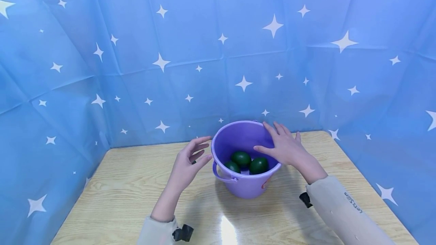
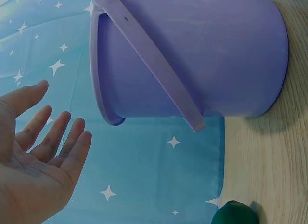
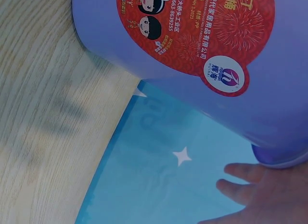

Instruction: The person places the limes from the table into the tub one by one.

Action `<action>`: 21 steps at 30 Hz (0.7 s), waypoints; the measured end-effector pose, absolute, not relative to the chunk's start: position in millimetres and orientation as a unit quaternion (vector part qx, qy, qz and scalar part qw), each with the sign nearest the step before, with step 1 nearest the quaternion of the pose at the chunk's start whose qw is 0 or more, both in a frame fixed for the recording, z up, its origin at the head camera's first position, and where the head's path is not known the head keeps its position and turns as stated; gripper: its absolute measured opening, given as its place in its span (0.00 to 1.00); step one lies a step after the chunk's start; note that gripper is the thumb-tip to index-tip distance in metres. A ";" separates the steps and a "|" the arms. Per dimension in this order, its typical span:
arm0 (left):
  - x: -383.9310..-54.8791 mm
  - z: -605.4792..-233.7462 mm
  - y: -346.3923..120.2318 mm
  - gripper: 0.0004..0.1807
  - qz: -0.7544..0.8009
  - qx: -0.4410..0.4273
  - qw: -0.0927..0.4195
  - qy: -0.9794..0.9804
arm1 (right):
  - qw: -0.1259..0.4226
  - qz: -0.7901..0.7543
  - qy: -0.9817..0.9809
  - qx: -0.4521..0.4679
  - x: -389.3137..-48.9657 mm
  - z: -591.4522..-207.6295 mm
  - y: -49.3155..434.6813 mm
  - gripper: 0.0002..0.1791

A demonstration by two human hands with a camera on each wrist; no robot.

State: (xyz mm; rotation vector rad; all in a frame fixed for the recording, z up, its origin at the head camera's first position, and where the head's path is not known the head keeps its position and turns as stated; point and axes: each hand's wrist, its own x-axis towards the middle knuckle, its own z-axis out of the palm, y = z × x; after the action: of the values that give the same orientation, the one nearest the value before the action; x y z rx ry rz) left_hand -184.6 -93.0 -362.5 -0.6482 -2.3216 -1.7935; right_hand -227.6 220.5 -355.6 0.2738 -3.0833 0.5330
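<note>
A purple bucket (image 1: 246,188) with a purple handle (image 2: 159,65) stands on the wooden table. Inside lie glossy dark green ovals (image 1: 258,165) that look like avocados. My left hand (image 1: 185,165) is beside the bucket's left rim, its fingers spread and loosely bent around nothing; the left wrist view shows a gap between it and the rim. Over the right rim is my right hand (image 1: 286,147), fingers extended and thumb above the opening; whether it touches the rim is unclear. Another green rounded object (image 2: 235,213) sits on the table, mostly hidden behind my left hand in the head view.
The light wooden table (image 1: 129,192) ends at a blue curtain (image 1: 190,86) with white stars, which hangs behind it and on both sides. A red printed label (image 3: 192,36) is stuck to the bucket's side.
</note>
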 end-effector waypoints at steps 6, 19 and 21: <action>-185.3 -365.5 -95.4 0.26 -0.592 -0.215 0.073 -0.774 | 0.002 0.173 -0.981 0.089 -227.8 -356.1 220.9 0.56; -184.0 -368.0 -98.4 0.26 -0.585 -0.207 0.076 -0.780 | 0.001 0.172 -0.981 0.090 -227.8 -356.1 220.7 0.55; -183.7 -368.4 -98.9 0.26 -0.583 -0.204 0.077 -0.783 | 0.001 0.173 -0.981 0.090 -227.6 -355.8 220.6 0.55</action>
State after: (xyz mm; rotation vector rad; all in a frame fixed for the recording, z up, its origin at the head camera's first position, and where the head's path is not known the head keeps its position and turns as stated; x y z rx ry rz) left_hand -183.7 -98.9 -368.4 -0.6111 -2.3457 -1.7473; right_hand -227.6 220.6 -355.8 0.2830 -3.0788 0.5432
